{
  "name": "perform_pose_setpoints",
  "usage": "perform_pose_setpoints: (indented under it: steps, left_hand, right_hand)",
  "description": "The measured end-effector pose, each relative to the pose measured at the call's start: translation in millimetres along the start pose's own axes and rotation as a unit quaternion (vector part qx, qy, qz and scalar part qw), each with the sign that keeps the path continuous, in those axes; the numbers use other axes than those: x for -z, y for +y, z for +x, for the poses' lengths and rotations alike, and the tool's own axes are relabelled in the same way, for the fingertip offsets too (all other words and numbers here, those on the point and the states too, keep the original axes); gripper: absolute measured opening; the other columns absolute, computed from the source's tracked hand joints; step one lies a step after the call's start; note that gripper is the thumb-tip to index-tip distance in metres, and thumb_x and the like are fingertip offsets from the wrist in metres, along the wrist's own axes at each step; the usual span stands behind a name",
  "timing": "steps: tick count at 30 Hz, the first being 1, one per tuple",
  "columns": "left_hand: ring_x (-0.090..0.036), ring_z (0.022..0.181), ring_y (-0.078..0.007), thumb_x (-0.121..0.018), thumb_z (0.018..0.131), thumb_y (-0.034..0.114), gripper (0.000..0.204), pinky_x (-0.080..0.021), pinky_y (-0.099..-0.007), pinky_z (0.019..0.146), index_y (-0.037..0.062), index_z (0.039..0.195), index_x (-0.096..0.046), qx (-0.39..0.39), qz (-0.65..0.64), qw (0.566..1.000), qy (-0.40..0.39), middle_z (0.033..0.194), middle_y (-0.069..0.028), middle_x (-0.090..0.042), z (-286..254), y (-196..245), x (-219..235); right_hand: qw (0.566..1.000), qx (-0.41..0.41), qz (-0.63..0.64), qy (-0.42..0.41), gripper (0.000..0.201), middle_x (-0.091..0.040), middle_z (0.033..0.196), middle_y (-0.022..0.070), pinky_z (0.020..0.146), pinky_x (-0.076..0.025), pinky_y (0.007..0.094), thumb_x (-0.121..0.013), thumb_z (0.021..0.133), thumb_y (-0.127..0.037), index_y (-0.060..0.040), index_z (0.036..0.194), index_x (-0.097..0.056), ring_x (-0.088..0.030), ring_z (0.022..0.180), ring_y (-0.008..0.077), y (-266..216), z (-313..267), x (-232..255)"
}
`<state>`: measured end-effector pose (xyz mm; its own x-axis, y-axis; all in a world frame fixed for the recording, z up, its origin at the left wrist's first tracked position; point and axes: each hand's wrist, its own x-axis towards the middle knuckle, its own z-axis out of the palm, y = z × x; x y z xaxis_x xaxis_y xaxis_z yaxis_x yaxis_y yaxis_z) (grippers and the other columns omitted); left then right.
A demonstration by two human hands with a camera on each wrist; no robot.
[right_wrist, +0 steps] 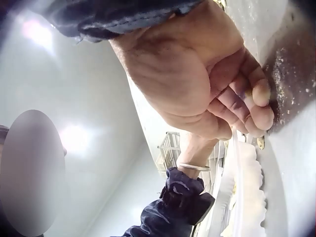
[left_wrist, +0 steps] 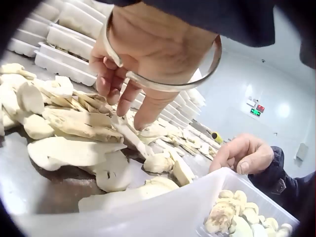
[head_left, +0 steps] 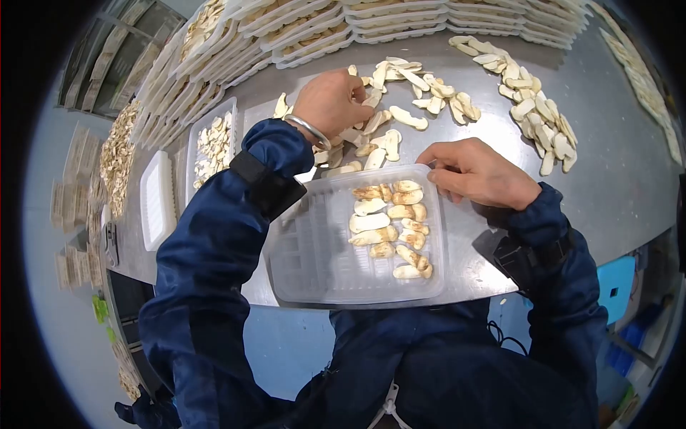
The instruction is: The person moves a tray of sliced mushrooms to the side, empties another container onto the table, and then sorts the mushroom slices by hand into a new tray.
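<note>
A clear plastic tray lies at the table's front edge, with short rows of pale, brown-marked mushroom slices in its right half. My right hand pinches the tray's far right corner between thumb and fingers; the right wrist view shows the rim at the thumb tip. Beyond the tray, my left hand reaches down into a loose pile of mushroom slices. Its thumb and fingertips pinch a long slice among the others, and the back of the hand partly hides this from the head view.
Stacked filled trays line the back and left of the metal table. More slices form a long heap at the right. On the left are a tray of small pieces and a white tray.
</note>
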<state>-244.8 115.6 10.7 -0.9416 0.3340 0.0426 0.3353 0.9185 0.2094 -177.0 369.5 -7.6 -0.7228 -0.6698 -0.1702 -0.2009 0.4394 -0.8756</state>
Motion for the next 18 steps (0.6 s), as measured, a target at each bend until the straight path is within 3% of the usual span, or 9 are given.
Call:
perform_pose_setpoints:
  steps: [7, 11, 13, 14, 16, 18]
  left_hand:
    - [-0.06, 0.066, -0.0244, -0.073, 0.073, 0.022, 0.023, -0.048, -0.035, 0.061, 0.0006, 0.079, -0.069, -0.017, -0.053, 0.998, 0.027, 0.075, -0.0104, -0.062, 3.3, -7.0, -9.9]
    - [-0.058, 0.065, -0.0227, -0.069, 0.077, 0.012, 0.014, -0.046, -0.0335, 0.061, 0.0, 0.078, -0.063, -0.098, -0.07, 0.988, 0.094, 0.074, -0.0103, -0.06, -12.5, -4.4, 2.6]
    - [-0.057, 0.066, -0.0224, -0.068, 0.079, 0.008, 0.011, -0.046, -0.033, 0.061, 0.0002, 0.079, -0.06, -0.148, -0.082, 0.979, 0.114, 0.074, -0.0102, -0.059, -32.1, 6.3, 18.1]
    - [-0.059, 0.069, -0.0316, -0.065, 0.077, 0.007, 0.01, -0.046, -0.0375, 0.06, 0.0039, 0.079, -0.056, -0.167, -0.069, 0.977, 0.109, 0.076, -0.0106, -0.058, -51.8, 17.3, 26.6]
    - [-0.058, 0.072, -0.0297, -0.068, 0.074, 0.001, 0.016, -0.047, -0.0385, 0.061, 0.0048, 0.079, -0.054, -0.233, -0.047, 0.966, 0.105, 0.077, -0.0097, -0.055, -92.3, 37.9, 32.0]
    - [-0.058, 0.072, -0.029, -0.07, 0.066, -0.006, 0.023, -0.047, -0.0369, 0.062, 0.004, 0.079, -0.054, -0.248, -0.018, 0.968, 0.035, 0.079, -0.0103, -0.054, -134.2, 57.8, 32.7]
  right_hand:
    - [1.0, 0.005, -0.022, 0.004, 0.037, -0.067, 0.071, 0.0172, 0.061, -0.049, 0.0342, -0.056, 0.085, -0.021, 0.0089, 0.105, -0.064, -0.062, 0.061, 0.0236, 0.0, -0.7, 0.5]
    - [0.999, 0.033, -0.034, 0.019, 0.035, -0.067, 0.071, 0.0172, 0.062, -0.049, 0.0347, -0.057, 0.085, -0.02, 0.0079, 0.104, -0.065, -0.064, 0.063, 0.0239, -0.4, -1.0, 0.2]
    - [0.998, 0.056, -0.017, 0.025, 0.034, -0.067, 0.07, 0.0165, 0.06, -0.049, 0.0343, -0.057, 0.085, -0.02, 0.0074, 0.104, -0.065, -0.064, 0.061, 0.0234, 6.0, -1.0, -2.3]
    - [0.998, 0.054, -0.016, 0.021, 0.033, -0.066, 0.069, 0.0159, 0.059, -0.049, 0.0339, -0.057, 0.085, -0.02, 0.0072, 0.103, -0.065, -0.063, 0.059, 0.0229, 7.9, -1.2, -3.5]
    - [0.999, 0.045, -0.008, 0.012, 0.032, -0.066, 0.068, 0.0148, 0.058, -0.049, 0.0331, -0.057, 0.086, -0.02, 0.0068, 0.102, -0.066, -0.062, 0.055, 0.0217, 9.2, 0.3, -1.3]
    - [0.998, 0.055, 0.003, 0.008, 0.031, -0.063, 0.063, 0.0086, 0.053, -0.046, 0.0307, -0.056, 0.087, -0.02, 0.0069, 0.099, -0.065, -0.058, 0.051, 0.0161, 8.5, -0.1, -2.8]
